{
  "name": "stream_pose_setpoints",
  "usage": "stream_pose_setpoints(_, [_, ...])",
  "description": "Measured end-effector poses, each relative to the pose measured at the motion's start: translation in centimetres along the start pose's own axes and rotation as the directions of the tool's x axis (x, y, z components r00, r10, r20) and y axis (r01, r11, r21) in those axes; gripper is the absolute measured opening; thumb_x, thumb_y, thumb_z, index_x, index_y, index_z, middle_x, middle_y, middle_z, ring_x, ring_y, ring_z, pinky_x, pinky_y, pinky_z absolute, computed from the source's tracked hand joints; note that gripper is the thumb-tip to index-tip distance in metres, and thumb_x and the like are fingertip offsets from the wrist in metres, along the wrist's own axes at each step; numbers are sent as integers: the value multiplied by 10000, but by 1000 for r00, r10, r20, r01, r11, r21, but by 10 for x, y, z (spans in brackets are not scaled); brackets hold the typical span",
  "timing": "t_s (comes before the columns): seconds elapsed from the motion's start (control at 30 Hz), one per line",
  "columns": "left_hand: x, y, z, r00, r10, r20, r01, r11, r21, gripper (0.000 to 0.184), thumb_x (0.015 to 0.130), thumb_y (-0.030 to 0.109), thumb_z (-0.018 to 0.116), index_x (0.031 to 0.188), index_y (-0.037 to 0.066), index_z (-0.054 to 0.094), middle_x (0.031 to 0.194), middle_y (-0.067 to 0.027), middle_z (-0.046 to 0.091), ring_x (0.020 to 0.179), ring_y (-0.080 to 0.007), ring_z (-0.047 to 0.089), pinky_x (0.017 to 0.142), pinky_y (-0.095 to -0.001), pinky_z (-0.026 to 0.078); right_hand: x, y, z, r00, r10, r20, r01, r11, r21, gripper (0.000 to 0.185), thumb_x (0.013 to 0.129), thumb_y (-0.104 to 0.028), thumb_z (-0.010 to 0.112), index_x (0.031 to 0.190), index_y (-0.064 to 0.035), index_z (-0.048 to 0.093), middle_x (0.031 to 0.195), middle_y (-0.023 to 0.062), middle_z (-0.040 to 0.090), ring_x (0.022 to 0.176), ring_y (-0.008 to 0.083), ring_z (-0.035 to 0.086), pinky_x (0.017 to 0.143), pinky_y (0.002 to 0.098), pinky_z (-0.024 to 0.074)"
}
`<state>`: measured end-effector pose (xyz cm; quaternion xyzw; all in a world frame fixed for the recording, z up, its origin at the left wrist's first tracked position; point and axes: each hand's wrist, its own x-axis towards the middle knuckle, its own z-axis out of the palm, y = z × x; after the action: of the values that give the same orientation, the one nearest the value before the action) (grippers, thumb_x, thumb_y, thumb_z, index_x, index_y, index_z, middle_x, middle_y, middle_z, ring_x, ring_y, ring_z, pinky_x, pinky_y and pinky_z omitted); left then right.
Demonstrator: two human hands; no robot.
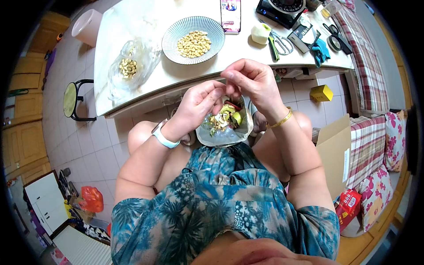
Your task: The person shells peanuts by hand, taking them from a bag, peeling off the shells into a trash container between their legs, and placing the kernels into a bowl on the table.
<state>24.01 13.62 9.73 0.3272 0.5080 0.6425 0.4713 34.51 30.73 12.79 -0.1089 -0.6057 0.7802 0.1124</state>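
My left hand (202, 102), with a watch on a pale band at its wrist, is closed with its fingertips pressed together. Just right of it and slightly higher, my right hand (252, 83) is also pinched, thumb against fingers, with a gold bracelet behind it. Whatever lies between the fingertips is hidden or too small to name. Both hands hover over a lined waste bin (221, 140) that contains green peels and pale scraps. Beyond them on the table, a striped bowl (171, 43) carries many pale yellow kernels (194, 44). To its left, a clear plastic bag (115, 84) holds tan nuts (128, 68).
On the white table (132, 26) lie a phone (231, 17), a partly peeled green fruit (260, 33), scissors (284, 44), a green-handled tool (273, 47) and a teal cloth (320, 52). A stool (70, 100) stands left, a cardboard box (333, 154) right.
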Motion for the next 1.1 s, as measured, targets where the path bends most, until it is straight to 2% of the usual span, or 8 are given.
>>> stream_pose_setpoints(0.03, [-1,-2,-2,999,7,49,-14,990,138,269,1096,202,471,1194,-2,618,806,28,594,618,-29,473,560,-172,361,0,1,-1,1000,3,1,-3,1000,0,180,982,-141,682,1047,24,716,789,35,699,680,60,632,580,201,510])
stream_pose_setpoints(0.1, [1,-7,0,999,-25,42,19,992,121,284,1092,216,485,1139,-5,656,720,54,557,575,-26,437,549,-176,346,0,2,-3,1000,12,-3,-12,999,-41,191,969,-175,709,996,13,722,728,6,665,633,41,586,541,182,446])
stream_pose_setpoints(0.17, [0,-6,2,997,-52,60,44,990,131,291,1084,223,508,1098,-7,685,750,52,582,615,-22,445,571,-177,361,2,4,-3,1000,7,-7,-8,997,-76,190,969,-173,708,1015,9,733,738,-7,653,635,37,562,552,188,443])
stream_pose_setpoints(0.4, [2,-9,5,999,-33,20,29,983,181,335,1060,118,449,1289,-40,635,968,7,644,771,-39,483,701,-208,429,5,8,-10,999,-40,13,40,997,-71,193,962,-120,696,1109,2,727,834,3,679,686,41,578,605,192,470])
stream_pose_setpoints(0.63, [2,-14,4,999,44,-32,-41,995,91,346,1073,95,452,1387,-20,543,1031,-47,653,807,-44,510,696,-194,432,4,4,-11,1000,9,-15,-10,999,-41,198,983,-120,665,1121,11,717,878,37,705,741,67,625,673,207,522])
stream_pose_setpoints(0.7, [5,-9,6,995,85,-45,-88,994,-66,327,1070,82,473,1377,-17,525,1084,-82,665,803,-48,530,677,-186,433,4,3,-14,999,30,-29,-31,999,-23,200,982,-118,665,1126,12,717,881,41,708,757,73,635,690,214,534])
stream_pose_setpoints(0.93, [3,-1,1,1000,-5,13,5,1000,-7,254,1057,84,517,1271,-48,558,1184,-121,668,849,-78,633,688,-203,483,3,-2,-12,999,-47,26,48,998,-38,207,978,-108,670,1137,17,717,895,52,725,777,83,659,715,217,550])
stream_pose_setpoints(1.1, [9,-19,6,996,73,-45,-72,997,14,175,1028,71,571,1145,-49,624,1001,-83,709,860,-113,680,751,-254,543,8,5,-19,995,62,75,-55,994,-90,193,980,-103,666,1114,27,716,875,59,723,759,90,668,691,223,558])
